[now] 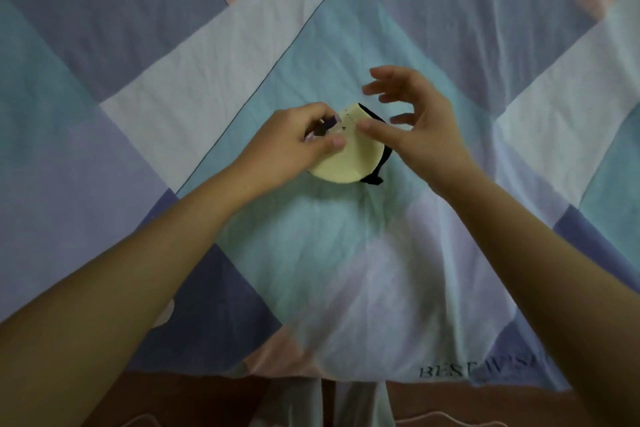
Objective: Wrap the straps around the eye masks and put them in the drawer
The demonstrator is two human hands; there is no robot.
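Nearest you, a strip of brown floor (194, 399) showed below the hanging edge of the bedsheet (346, 253), where dark print read "BEST WIS" before it blurred out. Your two bare forearms came up from the bottom corners over the sheet's blue, lilac, pink and white patches. Further on, near the middle of the bed, lay the mask (349, 152), pale yellow and folded to a rounded half shape, resting on a teal patch. Your left hand (294, 142) sat on its left side, fingers (337, 141) curled and pinching a dark end of the strap (379, 170) between thumb and fingertips. The rest of that black strap ran along the mask's right edge and poked out at its lower right. Your right hand (419, 121) hovered over the mask's right side, thumb tip touching the yellow face, the other fingers spread and released, gripping nothing. Beyond your hands, only more patchwork sheet.
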